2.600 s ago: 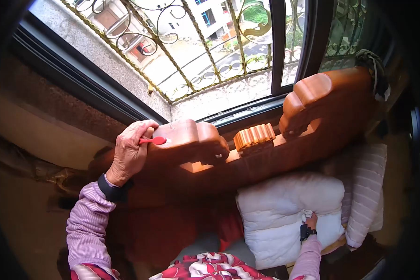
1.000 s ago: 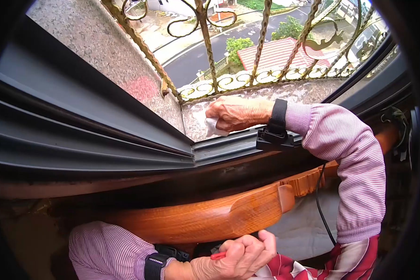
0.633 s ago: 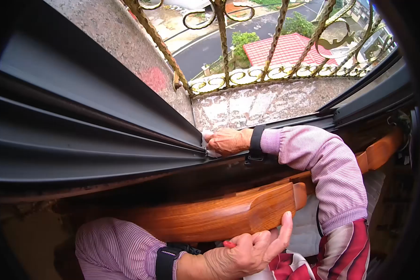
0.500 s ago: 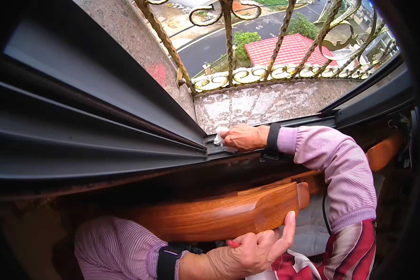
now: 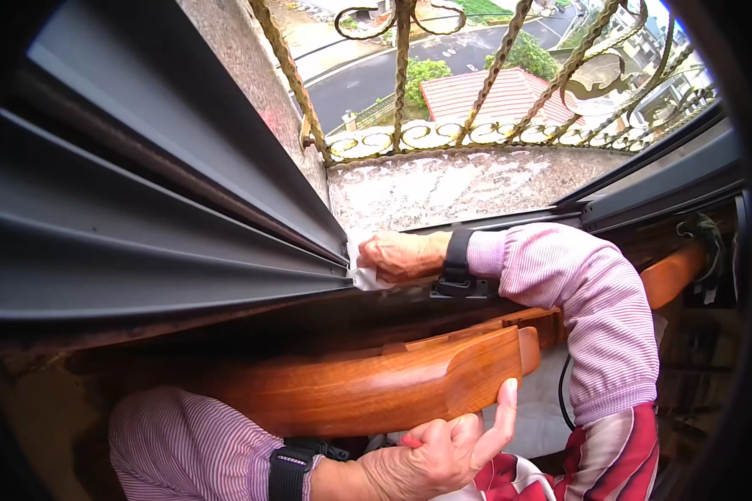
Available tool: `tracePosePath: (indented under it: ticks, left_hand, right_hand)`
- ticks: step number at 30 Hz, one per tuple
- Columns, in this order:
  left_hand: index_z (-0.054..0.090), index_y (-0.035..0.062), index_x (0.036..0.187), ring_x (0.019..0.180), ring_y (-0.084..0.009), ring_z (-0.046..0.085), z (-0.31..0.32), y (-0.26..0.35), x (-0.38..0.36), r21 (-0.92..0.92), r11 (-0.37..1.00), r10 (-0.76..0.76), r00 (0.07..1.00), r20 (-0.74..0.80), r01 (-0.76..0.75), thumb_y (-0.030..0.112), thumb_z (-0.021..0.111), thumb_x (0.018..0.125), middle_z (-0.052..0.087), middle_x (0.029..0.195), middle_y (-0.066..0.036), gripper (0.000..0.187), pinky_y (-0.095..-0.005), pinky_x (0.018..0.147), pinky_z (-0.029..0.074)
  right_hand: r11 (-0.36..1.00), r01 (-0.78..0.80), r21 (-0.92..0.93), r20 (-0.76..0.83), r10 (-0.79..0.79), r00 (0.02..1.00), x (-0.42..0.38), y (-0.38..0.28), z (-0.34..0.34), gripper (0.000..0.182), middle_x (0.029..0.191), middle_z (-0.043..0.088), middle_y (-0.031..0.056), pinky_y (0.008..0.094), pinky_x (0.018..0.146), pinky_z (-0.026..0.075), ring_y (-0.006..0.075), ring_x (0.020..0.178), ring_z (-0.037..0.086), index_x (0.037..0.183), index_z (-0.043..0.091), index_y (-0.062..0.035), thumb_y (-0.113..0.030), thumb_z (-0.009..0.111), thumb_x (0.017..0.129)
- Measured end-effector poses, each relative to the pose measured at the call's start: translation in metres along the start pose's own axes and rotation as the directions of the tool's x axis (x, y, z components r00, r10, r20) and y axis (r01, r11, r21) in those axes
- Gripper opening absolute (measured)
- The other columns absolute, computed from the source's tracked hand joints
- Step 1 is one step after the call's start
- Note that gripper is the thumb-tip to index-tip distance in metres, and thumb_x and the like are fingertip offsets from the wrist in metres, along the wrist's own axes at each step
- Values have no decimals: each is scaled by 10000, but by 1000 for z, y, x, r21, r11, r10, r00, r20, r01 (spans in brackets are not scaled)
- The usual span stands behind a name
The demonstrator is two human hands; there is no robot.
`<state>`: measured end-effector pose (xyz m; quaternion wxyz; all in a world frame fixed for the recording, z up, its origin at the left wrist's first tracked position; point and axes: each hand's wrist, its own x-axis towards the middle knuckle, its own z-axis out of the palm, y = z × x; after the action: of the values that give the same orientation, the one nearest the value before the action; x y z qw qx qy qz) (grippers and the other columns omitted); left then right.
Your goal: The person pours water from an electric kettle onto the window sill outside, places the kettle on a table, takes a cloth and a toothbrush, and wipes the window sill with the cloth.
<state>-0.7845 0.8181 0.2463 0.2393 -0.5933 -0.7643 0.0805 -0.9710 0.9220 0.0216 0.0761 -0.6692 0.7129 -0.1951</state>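
Note:
My right hand (image 5: 405,255) is closed on a crumpled white tissue (image 5: 365,276). It presses the tissue into the corner where the dark window frame (image 5: 184,213) meets the bottom track. Fingers and tissue hide part of that corner. Lower down, my left hand (image 5: 430,455) is closed, with one finger stretched up against the end of a curved, polished wooden armrest (image 5: 376,388). A small red bit (image 5: 411,440) shows at its curled fingers; what it belongs to is hidden.
Beyond the stone sill (image 5: 443,190) stands an ornate metal railing (image 5: 403,83). A road and a red roof (image 5: 493,96) lie far below. Another wooden piece (image 5: 673,275) is at the right, with a dark cable (image 5: 566,388) near my right sleeve.
My right hand has slid left along the track with the tissue, up against the frame corner. The view has shifted slightly; my left hand keeps its place at the armrest.

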Motion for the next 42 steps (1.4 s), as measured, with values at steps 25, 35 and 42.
tracePosePath:
  ticks: [25, 35, 42]
  left_hand:
    - [646, -12, 820, 456, -74, 318, 4, 3, -3, -68, 995, -81, 996, -44, 77, 54, 527, 655, 620, 1091, -105, 214, -238, 387, 172]
    - [635, -98, 951, 533, -152, 407, -15, 3, -1, -151, 975, -154, 985, 76, 164, 108, 500, 747, 563, 1171, -188, 319, -296, 385, 305]
    - [628, -109, 965, 539, -146, 408, -18, -2, 1, -219, 958, -171, 982, 74, 183, 111, 503, 731, 559, 1176, -172, 345, -287, 393, 301]
  right_hand:
    - [649, -757, -72, 17, 760, 650, -151, 16, -173, 118, 766, 567, 147, 411, 689, 474, 340, 754, 601, 892, 560, -33, -63, 562, 778]
    - [975, -211, -63, 208, 220, 953, -52, -9, -37, 111, 951, 502, 92, 398, 789, 463, 272, 962, 515, 826, 558, -65, -173, 573, 804]
    - [930, -332, -156, 338, 366, 867, -124, -27, -80, 337, 1115, 479, 105, 403, 814, 442, 259, 989, 500, 1140, 556, -92, -157, 587, 811]
